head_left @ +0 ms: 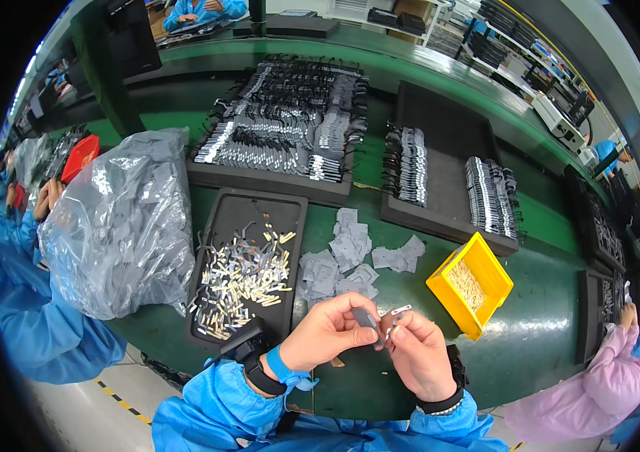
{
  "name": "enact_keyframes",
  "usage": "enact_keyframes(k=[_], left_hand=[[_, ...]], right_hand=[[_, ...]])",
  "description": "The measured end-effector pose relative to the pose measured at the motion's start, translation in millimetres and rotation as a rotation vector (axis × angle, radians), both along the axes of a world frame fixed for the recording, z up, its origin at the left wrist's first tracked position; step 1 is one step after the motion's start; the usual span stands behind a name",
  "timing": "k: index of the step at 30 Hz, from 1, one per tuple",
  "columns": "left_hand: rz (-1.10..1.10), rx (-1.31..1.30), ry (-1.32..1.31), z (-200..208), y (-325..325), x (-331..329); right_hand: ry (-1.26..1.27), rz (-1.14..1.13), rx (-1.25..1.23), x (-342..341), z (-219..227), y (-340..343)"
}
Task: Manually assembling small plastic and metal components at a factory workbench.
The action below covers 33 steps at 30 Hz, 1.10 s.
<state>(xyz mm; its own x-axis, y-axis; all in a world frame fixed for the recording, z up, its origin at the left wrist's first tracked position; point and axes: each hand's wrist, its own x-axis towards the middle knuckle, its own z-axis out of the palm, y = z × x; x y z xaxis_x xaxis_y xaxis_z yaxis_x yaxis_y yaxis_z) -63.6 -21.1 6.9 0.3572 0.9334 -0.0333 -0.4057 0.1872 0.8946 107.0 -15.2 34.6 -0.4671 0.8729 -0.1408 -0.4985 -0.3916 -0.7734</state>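
My left hand [329, 331] pinches a small dark grey plastic piece [366, 319] between thumb and fingers. Close beside it, my right hand [419, 352] grips a small silvery metal strip [400, 309] that has a slot near its tip. The two pieces almost meet; I cannot tell whether they touch. Just beyond my hands lies a loose pile of flat grey plastic pieces [346, 245]. Left of my left hand, a black tray [210, 218] holds a heap of small metal strips with dark leads [248, 275]. To my right stands a yellow bin [446, 288] with small pale parts [467, 286] inside.
A clear plastic bag [128, 218] full of grey pieces stands at left. Black foam trays [440, 218] with rows of assembled parts [274, 120] fill the far side of the green table [538, 301]. Co-workers in blue [48, 316] and pink [583, 392] sit on either side.
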Motion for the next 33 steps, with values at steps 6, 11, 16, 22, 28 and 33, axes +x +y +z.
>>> enact_keyframes(k=[6,11,16,22,28,33], left_hand=[[-0.016,0.054,0.117,5,0,6],[0.030,0.079,0.028,7,-2,15],[0.094,0.175,0.057,-8,-4,12],[0.072,0.149,-0.101,-2,-2,11],[0.035,0.109,-0.195,-1,-2,10],[0.036,0.082,-0.150,0,-2,9]], right_hand=[[-0.006,-0.024,-0.036,1,4,2],[-0.020,-0.003,-0.051,3,1,4],[-0.026,0.017,-0.115,2,1,3],[-0.015,0.006,-0.101,-2,1,1],[-0.059,-0.010,-0.065,-6,3,0],[-0.075,-0.029,-0.061,-7,4,-1]])
